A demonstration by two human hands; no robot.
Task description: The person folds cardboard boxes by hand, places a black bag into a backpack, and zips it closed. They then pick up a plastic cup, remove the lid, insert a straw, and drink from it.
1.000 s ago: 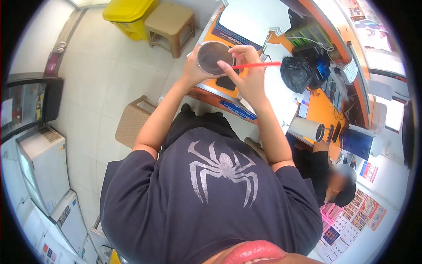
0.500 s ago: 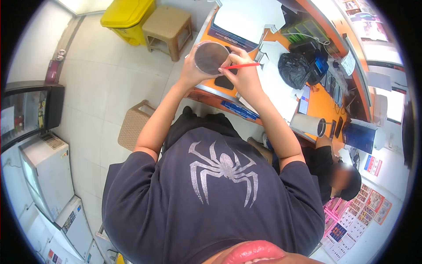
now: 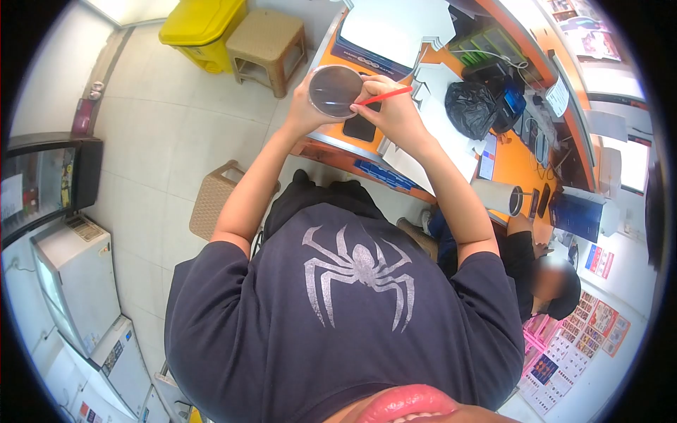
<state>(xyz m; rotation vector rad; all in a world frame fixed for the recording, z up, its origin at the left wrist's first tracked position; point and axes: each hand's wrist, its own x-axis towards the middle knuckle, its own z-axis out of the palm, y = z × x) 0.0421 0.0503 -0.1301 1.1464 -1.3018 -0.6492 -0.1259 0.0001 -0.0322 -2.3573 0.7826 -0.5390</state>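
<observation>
Over the near edge of the orange desk (image 3: 326, 55), a round cup with a dark, shiny top (image 3: 336, 92) is held up. My left hand (image 3: 303, 113) wraps round its left and lower side. My right hand (image 3: 386, 106) pinches a thin red stick (image 3: 389, 94) whose lower end is at the cup's right rim. Under the hands lies a black phone (image 3: 361, 128) on the desk. Just beyond them is a stack of dark blue boxes (image 3: 370, 59) with white sheets (image 3: 398, 28) on top.
To the right are a black plastic bag (image 3: 470, 109), a large pale cup (image 3: 497, 197) and a co-worker in a black cap (image 3: 563, 290). A brown stool (image 3: 266, 44) and a yellow bin (image 3: 201, 28) stand beyond the desk's left end. Another woven seat (image 3: 217, 201) is at my left.
The cup has shifted slightly left and tilted, with light now glinting on its top. The red stick slants more steeply. The co-worker's other hand now shows near the desk.
</observation>
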